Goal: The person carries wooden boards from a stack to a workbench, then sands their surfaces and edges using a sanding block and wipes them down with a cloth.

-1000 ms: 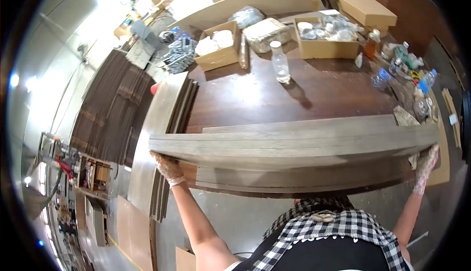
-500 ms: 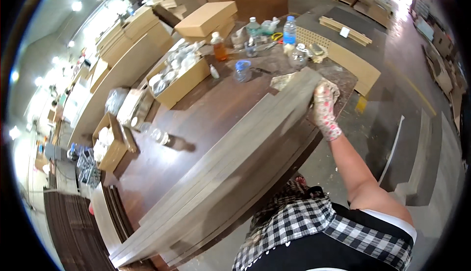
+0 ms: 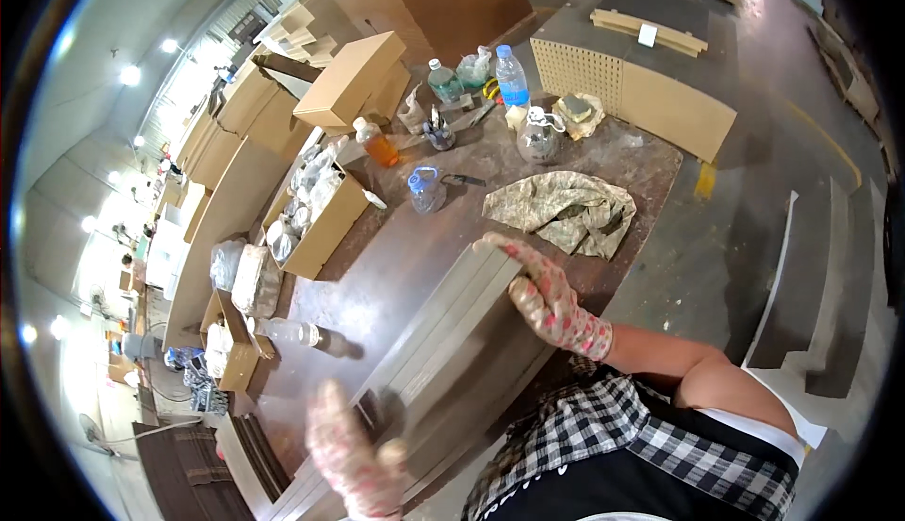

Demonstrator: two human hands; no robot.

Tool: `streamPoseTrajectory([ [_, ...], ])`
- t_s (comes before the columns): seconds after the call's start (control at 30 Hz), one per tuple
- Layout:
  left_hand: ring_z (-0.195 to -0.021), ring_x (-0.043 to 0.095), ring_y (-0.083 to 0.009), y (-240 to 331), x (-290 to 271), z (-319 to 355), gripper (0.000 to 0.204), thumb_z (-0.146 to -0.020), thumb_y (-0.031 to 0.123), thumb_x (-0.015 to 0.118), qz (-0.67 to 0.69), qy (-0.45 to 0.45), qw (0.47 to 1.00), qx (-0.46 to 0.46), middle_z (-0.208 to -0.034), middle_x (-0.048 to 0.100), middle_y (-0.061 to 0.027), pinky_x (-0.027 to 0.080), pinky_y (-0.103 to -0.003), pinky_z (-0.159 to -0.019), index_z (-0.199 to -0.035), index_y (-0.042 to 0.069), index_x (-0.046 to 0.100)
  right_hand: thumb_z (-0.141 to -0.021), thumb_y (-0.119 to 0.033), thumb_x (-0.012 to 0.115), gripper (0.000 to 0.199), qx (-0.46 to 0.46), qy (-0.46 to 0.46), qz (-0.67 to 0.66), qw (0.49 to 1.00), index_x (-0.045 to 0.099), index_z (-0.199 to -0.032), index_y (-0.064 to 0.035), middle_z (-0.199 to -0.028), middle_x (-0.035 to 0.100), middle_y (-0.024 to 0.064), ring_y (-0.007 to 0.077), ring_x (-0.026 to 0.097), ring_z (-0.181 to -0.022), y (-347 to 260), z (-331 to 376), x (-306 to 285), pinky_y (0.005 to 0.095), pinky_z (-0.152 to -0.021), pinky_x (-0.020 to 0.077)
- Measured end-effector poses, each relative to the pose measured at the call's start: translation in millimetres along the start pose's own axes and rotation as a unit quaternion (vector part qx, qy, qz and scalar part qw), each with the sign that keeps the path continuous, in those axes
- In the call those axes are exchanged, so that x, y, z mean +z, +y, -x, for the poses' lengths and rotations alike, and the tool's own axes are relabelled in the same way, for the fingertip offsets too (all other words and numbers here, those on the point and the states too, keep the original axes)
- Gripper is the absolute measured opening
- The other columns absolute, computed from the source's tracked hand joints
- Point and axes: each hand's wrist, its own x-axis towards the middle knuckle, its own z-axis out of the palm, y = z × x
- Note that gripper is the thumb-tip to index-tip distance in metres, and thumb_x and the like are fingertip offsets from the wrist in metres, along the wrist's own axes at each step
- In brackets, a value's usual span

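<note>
A stack of grey wood-grain boards [image 3: 452, 332] lies along the near side of the brown table. My right hand [image 3: 556, 304], in a pink-spotted white glove, grips the far end of the stack, fingers over its top edge. In a matching glove, my left hand [image 3: 353, 455] is above the near part of the boards, smeared by motion, with fingers stretched out and thumb apart. A small dark patch beside it on the boards is too blurred to name. Just beyond the right hand lies a crumpled camouflage cloth [image 3: 566, 205].
On the table [image 3: 377, 290] stand a blue-capped jar [image 3: 427, 191], an orange-liquid bottle [image 3: 377, 144], a blue-labelled bottle [image 3: 511, 78] and a clear bottle [image 3: 292, 332]. An open carton [image 3: 325, 233] holds plastic-wrapped items. Flat cardboard boxes [image 3: 349, 82] sit behind; panels [image 3: 674, 111] stand at the far right.
The boards' far end has come nearer and lower, with my right hand on it, uncovering the camouflage cloth. My left hand has come into view. The view has shifted.
</note>
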Motion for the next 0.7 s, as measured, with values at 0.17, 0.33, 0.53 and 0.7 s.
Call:
streamPoseTrajectory([
  [0.17,-0.095,0.056,-0.0312,31,27,-22,0.080,-0.087,0.067,0.031,-0.050,-0.054,0.997,-0.019,-0.108,0.059,-0.0148,0.041,-0.042,-0.083,-0.131,0.003,0.047,-0.097,-0.034,0.043,0.051,-0.074,-0.032,0.025,0.996,0.038,-0.133,0.0021,-0.128,0.049,0.0220,0.0373,0.053,-0.113,12,-10,-8,0.0426,-0.094,0.0439],
  [0.33,-0.081,0.055,-0.0288,36,28,-25,0.078,-0.085,0.070,0.030,-0.029,-0.012,0.998,-0.049,-0.091,0.059,-0.0112,0.041,-0.040,-0.074,-0.122,0.007,0.056,-0.091,-0.032,0.053,0.060,-0.057,-0.077,0.046,0.994,0.034,-0.134,0.0057,-0.127,0.048,0.0223,0.0368,0.050,-0.115,7,-11,-17,0.0441,-0.098,0.0393],
  [0.53,-0.078,0.056,-0.0297,39,27,-24,0.077,-0.085,0.069,0.031,-0.034,0.010,0.997,-0.071,-0.086,0.059,-0.0122,0.042,-0.040,-0.073,-0.116,0.006,0.060,-0.090,-0.028,0.055,0.060,-0.046,-0.097,-0.091,0.990,0.032,-0.136,0.0037,-0.130,0.047,0.0204,0.0359,0.048,-0.117,14,-17,-18,0.0453,-0.099,0.0381],
  [0.7,-0.079,0.057,-0.0299,37,29,-21,0.078,-0.084,0.070,0.032,-0.041,0.023,0.996,-0.073,-0.087,0.060,-0.0130,0.043,-0.041,-0.074,-0.114,0.005,0.061,-0.089,-0.023,0.052,0.057,-0.041,-0.172,-0.189,0.966,0.032,-0.141,-0.0104,-0.132,0.045,0.0160,0.0339,0.046,-0.118,19,-28,-14,0.0448,-0.100,0.0358],
])
